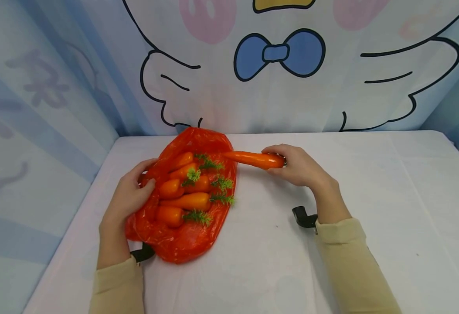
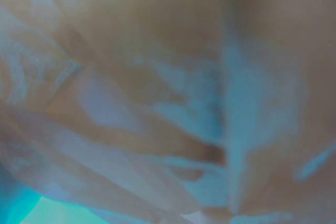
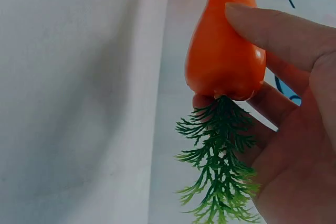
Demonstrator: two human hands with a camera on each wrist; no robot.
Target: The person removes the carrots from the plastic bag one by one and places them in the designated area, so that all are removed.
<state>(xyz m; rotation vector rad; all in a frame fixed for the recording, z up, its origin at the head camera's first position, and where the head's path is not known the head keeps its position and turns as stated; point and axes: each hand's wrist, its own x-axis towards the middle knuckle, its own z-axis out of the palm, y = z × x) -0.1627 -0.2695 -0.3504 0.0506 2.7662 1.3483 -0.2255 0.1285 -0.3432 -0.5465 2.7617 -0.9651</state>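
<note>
My left hand (image 1: 128, 196) grips the left edge of a red plastic bag (image 1: 184, 249), thumb in front and fingers at its rim. Inside the spread bag lie several orange toy carrots (image 1: 192, 201) with green leafy tops. To the right, my right hand (image 1: 297, 165) holds another carrot (image 1: 254, 159) by its thick end. Its tip points left and overlaps the bag's right edge in the head view. The right wrist view shows the thumb pressed on this carrot (image 3: 226, 51), with its dark green leaves (image 3: 220, 156) hanging past the fingers. Crumpled plastic (image 2: 131, 103) fills the blurred left wrist view.
Both hands work over a table with a white cloth (image 1: 253, 253). Behind its far edge hangs a curtain (image 1: 276, 100) with a cartoon print and a blue bow, and a pale blue curtain (image 1: 37, 152) runs along the left side. Black wrist mounts (image 1: 304, 217) stick out beside the sleeves.
</note>
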